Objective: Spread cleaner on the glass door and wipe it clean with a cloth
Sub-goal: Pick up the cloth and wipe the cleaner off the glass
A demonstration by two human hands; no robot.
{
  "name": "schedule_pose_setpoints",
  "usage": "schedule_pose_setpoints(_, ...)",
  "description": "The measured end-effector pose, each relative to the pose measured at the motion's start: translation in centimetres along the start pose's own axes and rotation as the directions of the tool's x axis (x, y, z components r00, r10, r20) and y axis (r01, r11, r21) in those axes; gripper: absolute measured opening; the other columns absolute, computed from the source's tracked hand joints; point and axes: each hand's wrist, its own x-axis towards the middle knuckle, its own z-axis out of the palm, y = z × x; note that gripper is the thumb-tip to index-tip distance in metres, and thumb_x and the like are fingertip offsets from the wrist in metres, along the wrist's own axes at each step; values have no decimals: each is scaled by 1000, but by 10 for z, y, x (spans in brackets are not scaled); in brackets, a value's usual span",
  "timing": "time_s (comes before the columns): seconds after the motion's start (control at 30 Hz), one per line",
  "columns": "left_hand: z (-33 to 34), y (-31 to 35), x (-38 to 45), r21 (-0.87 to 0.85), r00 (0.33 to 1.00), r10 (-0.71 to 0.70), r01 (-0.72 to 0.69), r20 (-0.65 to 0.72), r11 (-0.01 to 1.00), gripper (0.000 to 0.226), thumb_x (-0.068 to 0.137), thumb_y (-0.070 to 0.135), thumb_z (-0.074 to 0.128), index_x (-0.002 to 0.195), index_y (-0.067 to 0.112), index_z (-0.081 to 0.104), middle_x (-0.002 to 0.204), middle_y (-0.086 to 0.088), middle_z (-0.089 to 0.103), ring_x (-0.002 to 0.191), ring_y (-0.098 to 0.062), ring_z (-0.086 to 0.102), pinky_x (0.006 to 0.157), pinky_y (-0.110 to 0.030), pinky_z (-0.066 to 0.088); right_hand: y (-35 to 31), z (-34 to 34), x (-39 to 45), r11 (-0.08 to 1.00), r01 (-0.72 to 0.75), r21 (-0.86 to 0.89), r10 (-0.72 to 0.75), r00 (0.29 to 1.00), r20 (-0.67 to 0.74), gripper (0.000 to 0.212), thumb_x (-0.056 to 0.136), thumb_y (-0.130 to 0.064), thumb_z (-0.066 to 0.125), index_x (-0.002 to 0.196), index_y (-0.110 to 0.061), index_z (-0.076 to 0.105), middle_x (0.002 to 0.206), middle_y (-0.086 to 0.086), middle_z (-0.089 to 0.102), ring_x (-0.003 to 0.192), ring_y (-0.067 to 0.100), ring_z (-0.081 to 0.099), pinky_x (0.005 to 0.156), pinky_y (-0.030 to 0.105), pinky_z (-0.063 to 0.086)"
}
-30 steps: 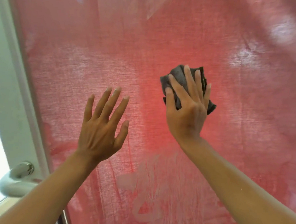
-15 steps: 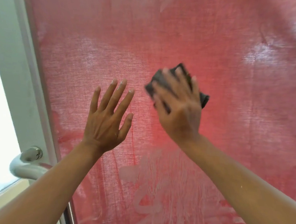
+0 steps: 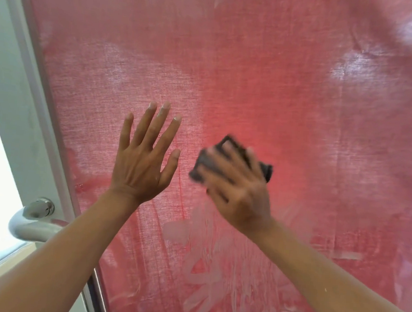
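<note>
Since a second ago: right hand [image 3: 241, 182] down from centre-right toward the lower middle of the frame and leftward, now close beside the left hand [image 3: 142, 161], dark grey cloth [image 3: 214, 161] carried along beneath the palm. Fingers spread flat over the cloth, pressing it against the glass door [image 3: 300, 113] rather than curling round it, as far as the smear allows. Left hand hardly shifted, fingers straight and splayed, holding nothing; touching the pane or hovering just off it, impossible to tell. Meaning for the task, as a judgement: wiping well under way, stroke sweeping down-left toward the white cleaner streaks [image 3: 206, 277] left thick in the lower centre; hazy film across the upper half too, so plenty left to clear. Hard to read: right hand and cloth heavily motion-blurred, fingertips and cloth edges indistinct, most of the cloth hidden under the hand. Red curtain [image 3: 133, 65] behind the pane masking which patches are truly clean. Metal door handle [image 3: 33, 221] at lower left partly covered by the left forearm; white door frame [image 3: 21, 94] cut off by the left edge.
</note>
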Motion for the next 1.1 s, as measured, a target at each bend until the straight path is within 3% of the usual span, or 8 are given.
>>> schedule_pose_setpoints(0.1, -2, 0, 0, -17, 1000, -6, 6, 6, 1000, 58, 108, 35, 39, 160, 10, 32, 169, -18, 24, 158, -37, 20, 127, -61, 12, 17, -13, -14, 994, 103, -21, -101, 993, 66, 20, 99, -21, 71, 118, -20, 78, 147, 6, 59, 142, 32, 50, 116, 67, 34)
schedule_pose_setpoints(0.3, -5, 18, -4, -47, 992, 123, -121, 42, 992, 59, 107, 34, 46, 160, 11, 36, 169, -17, 26, 158, -36, 21, 125, -66, 14, 47, -23, 7, 826, -564, 21, 533, 767, -356, 29, 107, -27, 58, 128, -14, 73, 150, 11, 55, 148, 34, 42, 118, 66, 30)
schedule_pose_setpoints(0.57, 9, 35, -1, -74, 926, 371, -366, 73, 928, 55, 107, 33, 47, 158, 14, 42, 170, -14, 26, 158, -33, 21, 125, -65, 14, 6, -19, -89, 967, -240, -87, 235, 970, -62, 24, 100, -18, 68, 123, -16, 75, 147, 11, 57, 143, 36, 48, 116, 64, 35)
schedule_pose_setpoints(0.73, 10, 28, -1, -84, 914, 399, -393, 73, 916, 54, 107, 34, 46, 157, 14, 44, 169, -14, 27, 158, -33, 22, 126, -64, 15, 32, -19, -57, 557, -810, 183, 760, 408, -506, 32, 106, -24, 56, 135, -13, 66, 151, 14, 54, 150, 33, 39, 119, 60, 33)
schedule_pose_setpoints(0.8, 10, 27, -2, -79, 914, 400, -395, 70, 915, 54, 107, 35, 46, 157, 13, 44, 169, -14, 27, 158, -33, 21, 126, -64, 15, 8, -6, -56, 599, -786, 150, 734, 466, -493, 32, 105, -19, 60, 136, -14, 63, 152, 16, 53, 149, 34, 39, 119, 61, 32)
schedule_pose_setpoints(0.97, 13, 28, 0, -93, 914, 404, -398, 49, 913, 54, 107, 35, 43, 157, 13, 44, 169, -14, 27, 159, -33, 20, 126, -64, 14, -44, 8, -102, 945, -305, -120, 297, 952, -79, 32, 95, -12, 73, 126, -21, 73, 148, 9, 56, 144, 33, 47, 117, 63, 35)
schedule_pose_setpoints(1.03, 14, 28, -1, -98, 916, 399, -394, 46, 914, 55, 107, 36, 43, 157, 14, 44, 169, -14, 27, 159, -33, 20, 126, -64, 14, -25, 0, -101, 918, -380, -112, 359, 918, -169, 26, 98, -12, 69, 123, -18, 73, 147, 10, 57, 143, 37, 48, 116, 63, 38)
schedule_pose_setpoints(1.1, 13, 28, -1, -107, 916, 398, -392, 46, 914, 54, 106, 36, 44, 156, 14, 45, 169, -14, 27, 159, -33, 20, 126, -64, 14, 2, -8, -86, 724, -689, 36, 635, 645, -425, 29, 102, -17, 62, 131, -17, 68, 149, 9, 56, 145, 35, 45, 115, 61, 40)
